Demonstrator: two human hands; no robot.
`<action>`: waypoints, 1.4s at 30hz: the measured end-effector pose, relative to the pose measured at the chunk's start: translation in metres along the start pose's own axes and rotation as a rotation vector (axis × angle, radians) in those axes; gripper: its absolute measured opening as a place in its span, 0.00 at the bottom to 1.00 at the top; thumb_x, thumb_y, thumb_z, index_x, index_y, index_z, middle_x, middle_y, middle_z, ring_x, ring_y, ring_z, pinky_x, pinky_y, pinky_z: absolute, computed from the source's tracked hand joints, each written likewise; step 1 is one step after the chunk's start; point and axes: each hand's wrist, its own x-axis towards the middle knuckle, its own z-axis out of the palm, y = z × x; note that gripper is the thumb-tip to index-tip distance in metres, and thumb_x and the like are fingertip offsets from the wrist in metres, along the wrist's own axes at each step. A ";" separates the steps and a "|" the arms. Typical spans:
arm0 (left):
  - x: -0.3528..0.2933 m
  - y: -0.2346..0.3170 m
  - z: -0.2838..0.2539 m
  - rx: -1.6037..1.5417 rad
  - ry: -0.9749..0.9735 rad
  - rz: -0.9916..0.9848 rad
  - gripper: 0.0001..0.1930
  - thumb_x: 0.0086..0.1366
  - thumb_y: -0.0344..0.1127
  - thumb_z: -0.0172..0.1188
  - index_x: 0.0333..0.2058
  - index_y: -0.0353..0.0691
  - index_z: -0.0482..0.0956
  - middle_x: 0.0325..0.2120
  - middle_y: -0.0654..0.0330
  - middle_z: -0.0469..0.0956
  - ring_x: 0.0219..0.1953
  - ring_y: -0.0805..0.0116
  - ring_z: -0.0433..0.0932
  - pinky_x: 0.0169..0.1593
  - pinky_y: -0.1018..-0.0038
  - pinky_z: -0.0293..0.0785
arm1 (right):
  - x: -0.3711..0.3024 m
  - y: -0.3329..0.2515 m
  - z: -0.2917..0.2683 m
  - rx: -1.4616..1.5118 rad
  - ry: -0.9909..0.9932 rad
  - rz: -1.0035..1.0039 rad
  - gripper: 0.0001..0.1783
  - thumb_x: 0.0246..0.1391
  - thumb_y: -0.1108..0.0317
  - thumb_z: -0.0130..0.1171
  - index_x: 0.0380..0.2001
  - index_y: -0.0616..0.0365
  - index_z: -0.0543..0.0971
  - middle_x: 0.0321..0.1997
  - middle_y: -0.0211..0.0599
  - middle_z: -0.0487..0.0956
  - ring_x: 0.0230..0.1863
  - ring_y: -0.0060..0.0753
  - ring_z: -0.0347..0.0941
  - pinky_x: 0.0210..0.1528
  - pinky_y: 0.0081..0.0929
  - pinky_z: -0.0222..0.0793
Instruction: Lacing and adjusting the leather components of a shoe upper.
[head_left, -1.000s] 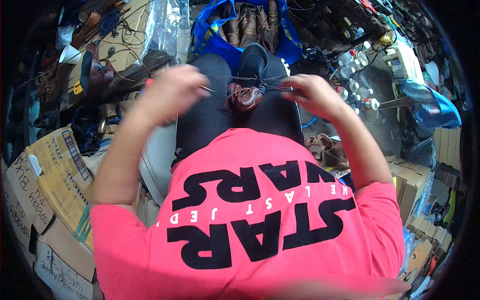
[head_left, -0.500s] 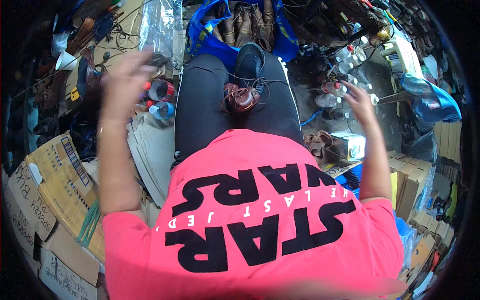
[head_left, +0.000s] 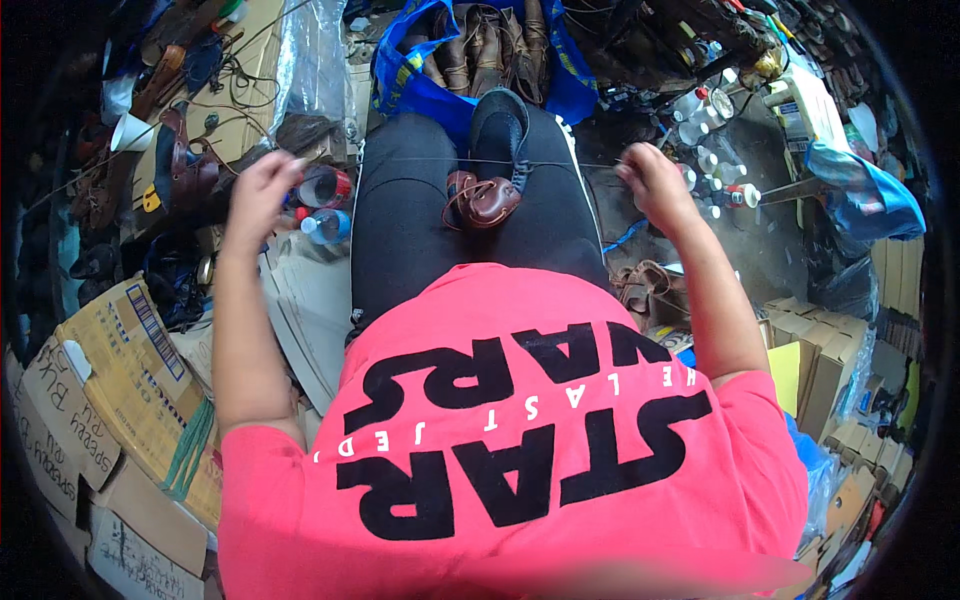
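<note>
A shoe [head_left: 497,200] rests on my lap between my thighs, brown leather at the end near me and dark farther off. Across it runs a thin dark thread [head_left: 420,158], pulled nearly straight from side to side. To the left of my legs, my left hand [head_left: 265,185] is closed on one end of the thread. My right hand [head_left: 655,185], out past my right thigh, has its fingers closed on the other end. Where the thread meets the fingers is too fine and blurred to make out.
Beyond my knees a blue bag [head_left: 400,85] holds several brown leather pieces. Plastic bottles [head_left: 327,226] stand by my left thigh, and more bottles [head_left: 742,195] lie at the right. Cardboard boxes [head_left: 130,350] crowd the lower left. A blue plastic bag [head_left: 865,195] hangs at the right.
Both hands were farther out with fingers spread and blurred; now they are closed and lower or nearer my legs. The thread, loosely looped over the shoe before, is now stretched across.
</note>
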 end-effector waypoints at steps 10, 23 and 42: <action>0.021 0.093 0.081 0.294 0.039 0.448 0.22 0.54 0.36 0.64 0.50 0.43 0.76 0.53 0.55 0.73 0.55 0.60 0.72 0.58 0.68 0.66 | 0.019 -0.019 0.000 0.379 -0.082 0.048 0.11 0.52 0.78 0.56 0.40 0.57 0.79 0.37 0.34 0.74 0.39 0.27 0.72 0.43 0.22 0.68; 0.079 0.122 0.161 0.362 -0.443 0.530 0.15 0.46 0.38 0.72 0.32 0.41 0.78 0.38 0.55 0.73 0.43 0.58 0.74 0.47 0.69 0.69 | 0.061 -0.055 0.020 0.288 -0.181 -0.319 0.06 0.46 0.77 0.62 0.31 0.57 0.80 0.32 0.36 0.77 0.36 0.36 0.76 0.37 0.28 0.72; 0.072 0.114 0.150 0.119 -0.851 0.334 0.17 0.58 0.34 0.62 0.47 0.45 0.80 0.30 0.60 0.72 0.37 0.67 0.73 0.45 0.74 0.68 | 0.022 -0.080 0.036 0.105 0.075 -0.349 0.10 0.43 0.72 0.63 0.33 0.48 0.81 0.27 0.36 0.73 0.31 0.41 0.75 0.32 0.33 0.71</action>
